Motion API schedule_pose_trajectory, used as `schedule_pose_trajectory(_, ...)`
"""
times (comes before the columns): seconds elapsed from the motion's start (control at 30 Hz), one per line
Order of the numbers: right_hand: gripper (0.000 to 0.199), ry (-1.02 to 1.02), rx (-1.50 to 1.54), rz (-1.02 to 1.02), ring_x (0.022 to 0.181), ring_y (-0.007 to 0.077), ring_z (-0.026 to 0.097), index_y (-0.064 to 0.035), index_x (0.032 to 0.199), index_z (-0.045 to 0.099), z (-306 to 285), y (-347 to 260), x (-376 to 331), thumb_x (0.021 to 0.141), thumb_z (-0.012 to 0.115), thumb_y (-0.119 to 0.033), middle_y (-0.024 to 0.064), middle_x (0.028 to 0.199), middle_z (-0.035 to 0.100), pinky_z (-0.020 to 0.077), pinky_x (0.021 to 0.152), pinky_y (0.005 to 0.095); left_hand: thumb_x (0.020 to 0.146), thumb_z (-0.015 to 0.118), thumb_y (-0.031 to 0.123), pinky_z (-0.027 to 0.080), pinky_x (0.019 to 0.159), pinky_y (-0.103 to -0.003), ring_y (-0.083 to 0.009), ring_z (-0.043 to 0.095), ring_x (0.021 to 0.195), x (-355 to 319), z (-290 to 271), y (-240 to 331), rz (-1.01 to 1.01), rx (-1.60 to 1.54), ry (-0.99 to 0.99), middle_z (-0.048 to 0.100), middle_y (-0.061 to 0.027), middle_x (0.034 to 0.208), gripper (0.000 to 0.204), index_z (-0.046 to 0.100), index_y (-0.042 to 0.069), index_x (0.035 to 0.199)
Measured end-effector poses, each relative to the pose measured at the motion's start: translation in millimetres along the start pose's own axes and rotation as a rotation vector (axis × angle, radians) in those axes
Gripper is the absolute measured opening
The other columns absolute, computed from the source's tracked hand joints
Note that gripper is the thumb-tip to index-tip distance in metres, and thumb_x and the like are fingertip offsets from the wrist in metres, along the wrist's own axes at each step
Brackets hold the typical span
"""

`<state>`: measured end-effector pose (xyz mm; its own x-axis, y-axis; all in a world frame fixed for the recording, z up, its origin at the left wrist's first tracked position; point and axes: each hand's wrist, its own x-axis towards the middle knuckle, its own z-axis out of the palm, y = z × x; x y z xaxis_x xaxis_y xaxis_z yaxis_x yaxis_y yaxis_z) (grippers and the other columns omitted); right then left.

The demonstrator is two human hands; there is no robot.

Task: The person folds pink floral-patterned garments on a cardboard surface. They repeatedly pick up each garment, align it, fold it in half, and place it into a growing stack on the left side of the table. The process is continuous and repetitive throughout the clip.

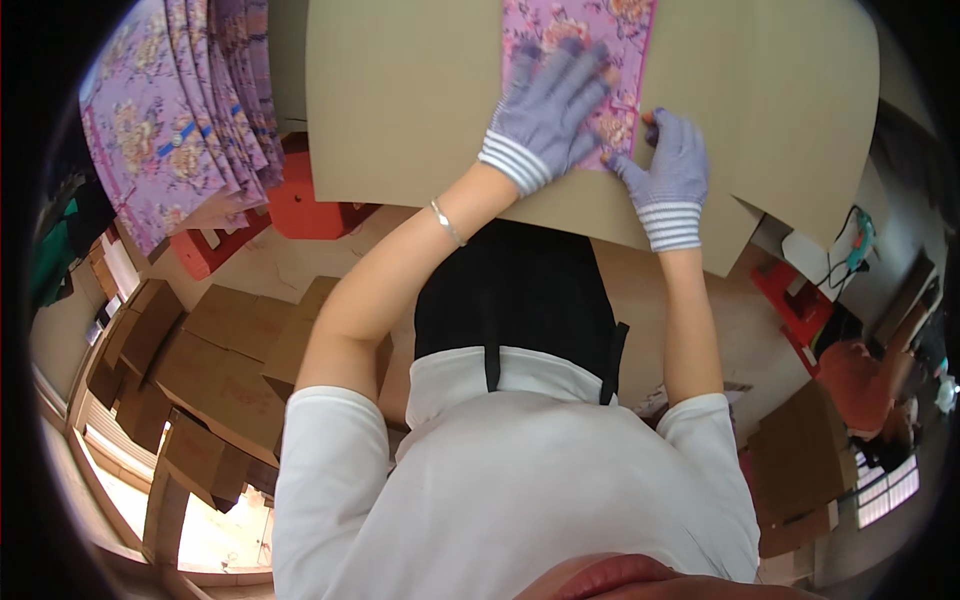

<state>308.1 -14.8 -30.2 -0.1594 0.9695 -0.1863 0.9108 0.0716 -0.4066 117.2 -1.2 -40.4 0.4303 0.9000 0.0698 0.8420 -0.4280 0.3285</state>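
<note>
A pink-purple floral piece (628,35), flat and folded-looking, lies on the tan work surface (400,110) at the top of the view. I cannot tell whether it is cloth or another sheet material. My left hand (550,108), in a lilac knit glove with a striped cuff, lies spread across the piece and covers part of it. At the piece's near right corner is my right hand (672,172), gloved alike. Its thumb touches or nearly touches the edge, and its forefinger is held apart from the thumb. Nothing shows between those fingers.
A stack of similar floral pieces (150,130) with blue strips is at the left. Red stools (310,200) stand below the table edge. Cardboard boxes (225,370) are piled at lower left, more boxes (800,460) at right. Another person (860,385) is at the far right.
</note>
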Motion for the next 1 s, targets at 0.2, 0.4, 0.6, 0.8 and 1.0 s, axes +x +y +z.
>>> schedule_pose_trajectory(0.2,0.065,-0.001,-0.027,0.010,0.094,0.0266,0.054,-0.0109,0.112,0.055,-2.8,-2.7,2.2,0.059,0.086,-0.034,0.0048,0.093,0.057,0.0430,0.081,0.0422,0.085,0.055,0.050,0.012,0.121,-0.052,-0.0241,0.022,0.147,-2.8,0.8,-46.7,0.564,-0.223,-0.316,0.029,-0.0039,0.158,0.077,0.031,0.019,0.151)
schedule_pose_trajectory(0.4,0.065,-0.047,0.028,0.061,0.092,0.0251,0.054,-0.0112,0.112,0.055,-6.7,-4.9,2.3,0.058,0.086,-0.032,0.0042,0.091,0.057,0.0416,0.080,0.0425,0.086,0.054,0.051,0.014,0.121,-0.052,-0.0235,0.023,0.147,34.4,-5.4,-67.4,0.744,-0.324,-0.348,0.027,-0.0040,0.158,0.079,0.026,0.020,0.153)
schedule_pose_trajectory(0.6,0.063,-0.050,0.077,0.101,0.090,0.0245,0.054,-0.0107,0.110,0.057,-9.7,-7.9,4.7,0.057,0.087,-0.026,0.0039,0.090,0.056,0.0408,0.080,0.0419,0.085,0.056,0.051,0.014,0.120,-0.055,-0.0237,0.025,0.146,129.7,-10.0,-117.8,0.732,-0.102,-0.245,0.026,-0.0055,0.158,0.081,0.026,0.018,0.152)
schedule_pose_trajectory(0.8,0.063,-0.069,0.119,0.104,0.087,0.0248,0.053,-0.0093,0.108,0.057,-11.1,-5.4,6.4,0.056,0.088,-0.027,0.0042,0.087,0.056,0.0406,0.080,0.0417,0.091,0.051,0.039,0.017,0.115,-0.059,-0.0350,0.028,0.143,232.6,-27.0,-183.6,0.670,-0.017,-0.052,0.031,-0.0197,0.154,0.067,0.036,0.002,0.144)
schedule_pose_trajectory(1.0,0.064,-0.074,0.128,0.133,0.082,0.0247,0.054,-0.0087,0.107,0.058,-10.4,-3.2,11.7,0.055,0.089,-0.028,0.0048,0.083,0.056,0.0417,0.077,0.0416,0.093,0.046,0.037,0.018,0.115,-0.058,-0.0362,0.029,0.142,273.3,-24.8,-214.2,0.587,0.150,0.055,0.035,-0.0193,0.151,0.065,0.032,0.003,0.147)
